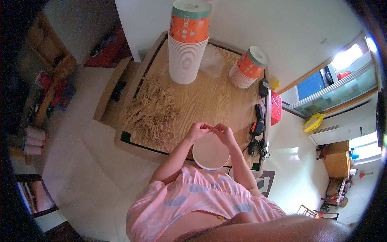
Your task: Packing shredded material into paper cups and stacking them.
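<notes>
While both hands work at centre frame, a pile of tan cord pieces [151,111] lies at left centre of the wooden table [213,99], within easy reach. Left hand [198,131] pinches a thin strand, fingertips closed on it; right hand [223,133] pinches the same strand, directly above the white paper bucket [211,152]. Tall stack of cups [187,44] stands upper centre, and a tilted stack [248,68] sits to its right, both out of the way.

I note: cup [211,152] at counter [225,101] near edge; string pile [151,111] to its left; cup stack [187,44] behind, second stack [249,66] far right.
</notes>
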The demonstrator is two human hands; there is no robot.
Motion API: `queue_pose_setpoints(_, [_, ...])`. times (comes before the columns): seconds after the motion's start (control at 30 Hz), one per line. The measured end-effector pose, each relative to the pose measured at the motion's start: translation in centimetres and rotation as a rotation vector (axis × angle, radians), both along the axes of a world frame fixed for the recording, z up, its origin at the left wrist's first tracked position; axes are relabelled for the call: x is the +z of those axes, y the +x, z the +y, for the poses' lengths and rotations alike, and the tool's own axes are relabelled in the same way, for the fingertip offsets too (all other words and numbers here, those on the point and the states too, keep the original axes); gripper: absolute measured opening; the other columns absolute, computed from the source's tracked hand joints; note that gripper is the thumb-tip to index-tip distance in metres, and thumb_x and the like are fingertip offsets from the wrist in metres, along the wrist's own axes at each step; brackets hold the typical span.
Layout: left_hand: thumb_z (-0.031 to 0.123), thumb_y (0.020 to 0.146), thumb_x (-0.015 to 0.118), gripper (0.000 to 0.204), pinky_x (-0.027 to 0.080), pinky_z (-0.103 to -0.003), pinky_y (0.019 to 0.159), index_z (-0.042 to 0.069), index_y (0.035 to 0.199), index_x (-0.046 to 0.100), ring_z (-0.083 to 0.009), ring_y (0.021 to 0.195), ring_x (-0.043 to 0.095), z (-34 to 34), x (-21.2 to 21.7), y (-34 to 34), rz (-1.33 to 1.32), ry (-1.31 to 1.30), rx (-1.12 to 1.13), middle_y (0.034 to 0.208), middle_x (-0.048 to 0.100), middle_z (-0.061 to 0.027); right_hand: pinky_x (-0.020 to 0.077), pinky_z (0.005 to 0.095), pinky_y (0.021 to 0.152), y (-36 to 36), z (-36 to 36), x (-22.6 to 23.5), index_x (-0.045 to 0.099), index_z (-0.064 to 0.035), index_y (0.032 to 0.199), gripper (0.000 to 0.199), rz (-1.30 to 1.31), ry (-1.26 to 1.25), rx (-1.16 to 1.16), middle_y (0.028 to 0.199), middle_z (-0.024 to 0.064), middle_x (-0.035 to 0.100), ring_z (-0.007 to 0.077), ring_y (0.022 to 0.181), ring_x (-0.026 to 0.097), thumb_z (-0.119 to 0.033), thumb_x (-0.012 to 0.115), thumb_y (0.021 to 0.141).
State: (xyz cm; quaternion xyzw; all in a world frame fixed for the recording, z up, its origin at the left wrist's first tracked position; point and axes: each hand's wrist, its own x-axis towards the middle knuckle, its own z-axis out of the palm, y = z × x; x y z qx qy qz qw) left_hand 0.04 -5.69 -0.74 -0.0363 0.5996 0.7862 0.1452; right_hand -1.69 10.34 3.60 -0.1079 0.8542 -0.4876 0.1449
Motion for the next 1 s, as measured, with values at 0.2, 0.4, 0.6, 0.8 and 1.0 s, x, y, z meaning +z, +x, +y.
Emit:
queue_pose_setpoints(0.2, [0.006,0.075,0.062,0.011,0.046,-0.026,0.068,0.002,0.086,0.061,-0.0114,0.073,0.056,0.2,-0.2,0.0,0.028,-0.128,0.003,0.080,0.061,-0.0024,0.0418,0.0229,0.058,0.0,-0.8,0.6,0.057,-0.0019,0.077,0.008,-0.039,-0.144,-0.101,0.068,0.0014,0.058,0.0083,0.064,0.052,-0.010,0.060,0.077])
queue_pose_setpoints(0.4, [0.008,0.075,0.063,0.010,0.046,-0.025,0.062,0.003,0.083,0.062,-0.0103,0.068,0.055,0.3,-0.7,0.2,0.062,-0.137,0.011,0.074,0.061,-0.0013,0.0409,0.0210,0.058,0.2,-1.0,0.8,0.060,-0.0025,0.080,0.007,-0.089,-0.198,-0.111,0.071,0.0010,0.061,0.0067,0.065,0.054,-0.009,0.060,0.077])
queue_pose_setpoints(0.6, [0.011,0.077,0.061,0.009,0.045,-0.025,0.060,0.003,0.081,0.062,-0.0102,0.066,0.054,0.1,-0.9,0.2,-0.008,-0.118,0.047,0.073,0.060,-0.0011,0.0460,0.0242,0.064,0.8,-1.2,2.0,0.061,0.0008,0.083,0.010,-0.063,-0.112,-0.059,0.077,0.0053,0.063,0.0110,0.070,0.057,-0.007,0.060,0.077])
queue_pose_setpoints(0.8, [0.011,0.078,0.059,0.011,0.045,-0.026,0.062,0.002,0.084,0.062,-0.0105,0.067,0.055,-0.2,0.1,0.3,0.003,-0.134,0.030,0.075,0.061,-0.0016,0.0458,0.0249,0.065,0.7,-0.8,1.3,0.061,0.0003,0.083,0.011,-0.062,-0.080,-0.082,0.076,0.0056,0.063,0.0108,0.070,0.057,-0.009,0.060,0.077])
queue_pose_setpoints(1.0, [0.009,0.077,0.059,0.011,0.047,-0.024,0.063,0.000,0.083,0.063,-0.0101,0.069,0.058,-0.5,0.5,0.3,0.089,-0.223,0.088,0.075,0.063,-0.0058,0.0440,0.0247,0.061,0.4,-0.7,0.9,0.061,-0.0001,0.080,0.010,-0.076,-0.051,-0.076,0.072,0.0038,0.061,0.0086,0.067,0.053,-0.010,0.060,0.078])
